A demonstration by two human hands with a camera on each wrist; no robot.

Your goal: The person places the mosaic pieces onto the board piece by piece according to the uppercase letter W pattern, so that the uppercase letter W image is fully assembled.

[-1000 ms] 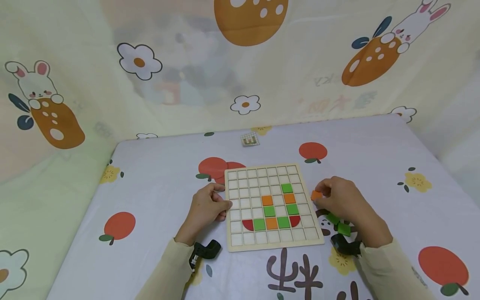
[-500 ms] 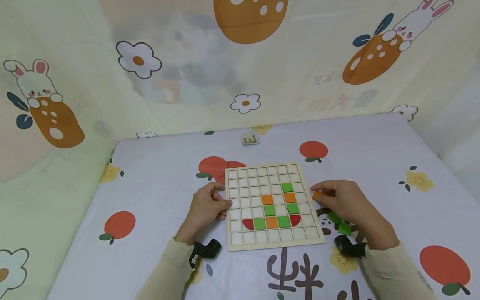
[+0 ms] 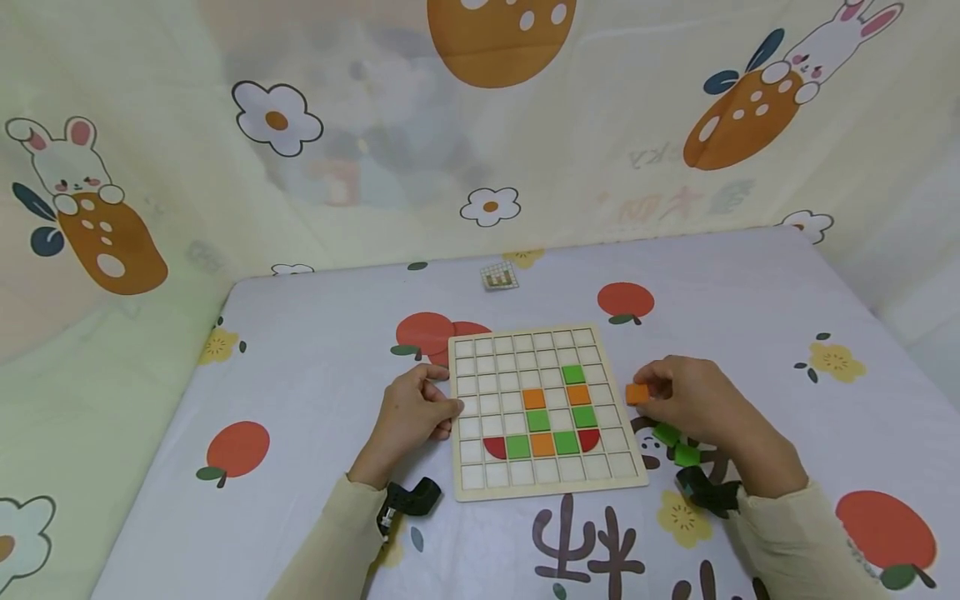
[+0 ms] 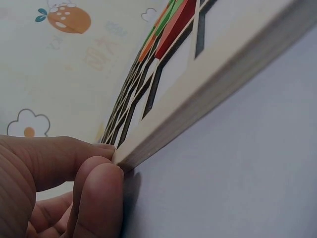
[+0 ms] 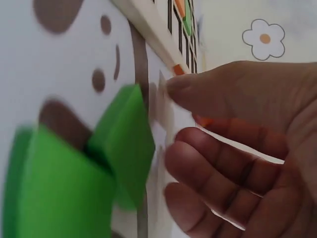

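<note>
A wooden grid board [image 3: 487, 482] lies flat on the table, with green, orange and red tiles set in some of its cells. At its left edge, my left hand [image 3: 408, 415] grips the rim between thumb and fingers; the left wrist view shows the thumb [image 4: 101, 193] against the board's side. To the right of the board, my right hand [image 3: 693, 400] pinches an orange square tile [image 3: 637, 394] by thumb and index finger. In the right wrist view the thumb mostly covers that tile. Loose green tiles [image 3: 686, 455] lie just below this hand.
A small card with a grid pattern [image 3: 499, 277] lies at the back of the table. Black wrist cameras [image 3: 414, 498] sit on both wrists near the cloth. The patterned tablecloth [image 3: 315, 350] meets a hanging printed curtain [image 3: 390, 200] at the rear.
The orange tile turns in my right fingers: it tilted and was partly covered half a second ago, and now shows its broad face. My left hand and the board have not moved.
</note>
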